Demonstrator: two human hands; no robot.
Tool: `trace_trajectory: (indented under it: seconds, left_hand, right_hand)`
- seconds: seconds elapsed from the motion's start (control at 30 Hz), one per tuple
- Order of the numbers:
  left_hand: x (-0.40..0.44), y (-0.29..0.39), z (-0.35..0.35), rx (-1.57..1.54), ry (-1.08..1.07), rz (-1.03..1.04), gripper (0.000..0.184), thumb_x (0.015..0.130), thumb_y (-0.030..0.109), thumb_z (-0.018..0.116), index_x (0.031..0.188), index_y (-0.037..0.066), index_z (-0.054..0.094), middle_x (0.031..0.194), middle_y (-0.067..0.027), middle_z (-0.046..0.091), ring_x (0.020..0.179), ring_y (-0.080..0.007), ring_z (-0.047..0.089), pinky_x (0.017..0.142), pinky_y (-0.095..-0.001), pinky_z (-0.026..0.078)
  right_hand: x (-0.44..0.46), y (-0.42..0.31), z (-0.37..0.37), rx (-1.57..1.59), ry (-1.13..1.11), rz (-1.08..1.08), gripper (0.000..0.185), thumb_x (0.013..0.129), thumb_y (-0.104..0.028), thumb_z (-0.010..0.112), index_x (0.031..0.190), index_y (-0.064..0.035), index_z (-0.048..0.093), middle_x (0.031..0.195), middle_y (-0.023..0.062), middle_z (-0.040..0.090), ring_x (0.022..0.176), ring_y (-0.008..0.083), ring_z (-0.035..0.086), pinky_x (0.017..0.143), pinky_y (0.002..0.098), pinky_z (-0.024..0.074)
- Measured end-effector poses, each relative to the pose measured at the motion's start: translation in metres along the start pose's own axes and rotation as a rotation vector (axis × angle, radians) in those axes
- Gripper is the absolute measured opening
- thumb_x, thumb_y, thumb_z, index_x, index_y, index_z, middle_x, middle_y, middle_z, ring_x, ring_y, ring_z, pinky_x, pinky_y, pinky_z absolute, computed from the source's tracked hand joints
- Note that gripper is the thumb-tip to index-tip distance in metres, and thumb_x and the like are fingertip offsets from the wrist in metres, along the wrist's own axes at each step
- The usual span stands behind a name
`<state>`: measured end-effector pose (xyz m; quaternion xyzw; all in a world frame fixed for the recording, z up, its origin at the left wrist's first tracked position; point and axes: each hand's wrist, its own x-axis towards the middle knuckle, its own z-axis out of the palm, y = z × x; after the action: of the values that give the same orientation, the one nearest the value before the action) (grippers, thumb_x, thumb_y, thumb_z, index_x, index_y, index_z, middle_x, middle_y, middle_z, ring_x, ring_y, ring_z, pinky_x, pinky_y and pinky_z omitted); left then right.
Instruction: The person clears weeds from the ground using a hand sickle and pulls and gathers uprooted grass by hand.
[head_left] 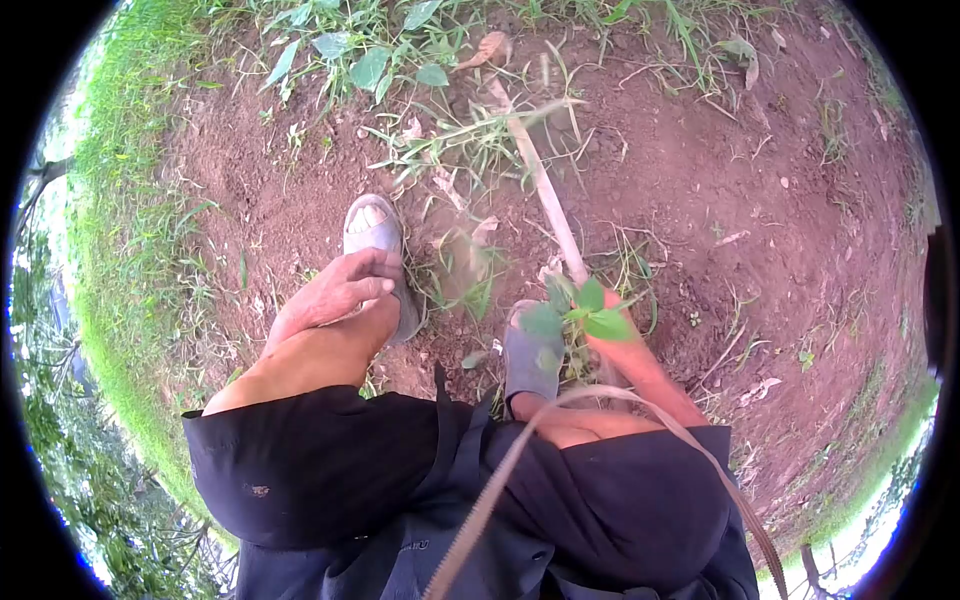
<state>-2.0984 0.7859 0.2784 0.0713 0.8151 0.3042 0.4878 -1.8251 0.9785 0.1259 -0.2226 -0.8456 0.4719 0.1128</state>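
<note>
My left hand (pixel 338 290) rests over my lower left leg, just behind the grey sandal (pixel 372 232). Its fingers are loosely bent and apart, with nothing in them. My right hand (pixel 603 302) is closed round the near end of a long wooden handle (pixel 545 190), partly covered by a green leafy sprig (pixel 600 318) close to the camera. From there the handle runs forward over the soil into a patch of grassy weeds (pixel 480 135). A brown piece (pixel 490 48) lies at its far end; whether it is a tool head or a dry leaf I cannot tell.
Reddish bare soil (pixel 720 290) spreads around my feet, with dry leaves and stems scattered on it. Broad-leaved weeds (pixel 370 65) grow ahead and green grass (pixel 125 270) borders the left. A brown strap (pixel 500 470) hangs across my lap.
</note>
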Motion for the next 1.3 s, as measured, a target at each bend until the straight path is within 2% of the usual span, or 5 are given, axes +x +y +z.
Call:
trace_trajectory:
  seconds: [0.07,0.37,0.77,0.93,1.3]
  left_hand:
    - [0.005,-0.003,-0.01,-0.055,-0.178,-0.154,0.03,0.084,0.015,0.066,0.112,0.007,0.062,0.111,-0.0018,0.062,0.101,-0.0083,0.058,0.09,-0.0213,0.044]
    - [-0.032,-0.024,-0.017,-0.03,-0.02,-0.059,0.031,0.085,0.016,0.066,0.114,0.007,0.062,0.112,-0.0036,0.062,0.103,-0.0104,0.059,0.09,-0.0227,0.044]
    - [-0.047,-0.038,-0.025,0.0,0.068,0.014,0.032,0.086,0.018,0.065,0.116,0.007,0.061,0.114,-0.0059,0.061,0.104,-0.0132,0.059,0.091,-0.0247,0.045]
    - [-0.05,-0.041,-0.032,0.015,0.101,0.047,0.033,0.086,0.019,0.065,0.116,0.007,0.06,0.114,-0.0068,0.061,0.105,-0.0144,0.059,0.091,-0.0255,0.045]
    - [-0.062,-0.056,-0.042,-0.009,0.13,0.073,0.035,0.087,0.02,0.064,0.118,0.006,0.06,0.116,-0.0089,0.061,0.106,-0.0169,0.06,0.091,-0.0274,0.046]
  right_hand:
    - [0.018,-0.022,-0.035,0.191,-0.415,0.983,0.027,0.098,-0.025,0.049,0.108,-0.0035,0.062,0.074,0.0138,0.06,0.066,0.0207,0.059,0.058,0.0378,0.0468]
    - [-0.058,-0.008,-0.079,-0.135,-0.581,0.957,0.058,0.099,-0.054,0.04,0.132,-0.0071,0.048,0.081,0.0038,0.056,0.069,0.0167,0.054,0.062,0.0327,0.0453]
    - [0.051,-0.043,-0.051,0.249,-0.438,0.968,0.035,0.098,-0.04,0.048,0.095,-0.0053,0.053,0.064,-0.002,0.046,0.043,0.0092,0.042,0.039,0.0269,0.0377]
    - [0.089,-0.004,-0.009,0.403,-0.461,0.331,0.036,0.098,-0.034,0.048,0.099,0.0012,0.055,0.068,0.0023,0.05,0.055,0.016,0.053,0.046,0.0335,0.0416]
    - [0.162,-0.049,-0.02,0.058,-0.573,0.616,0.042,0.097,-0.045,0.046,0.089,-0.0044,0.054,0.063,0.0004,0.049,0.042,0.0127,0.045,0.037,0.0298,0.037]
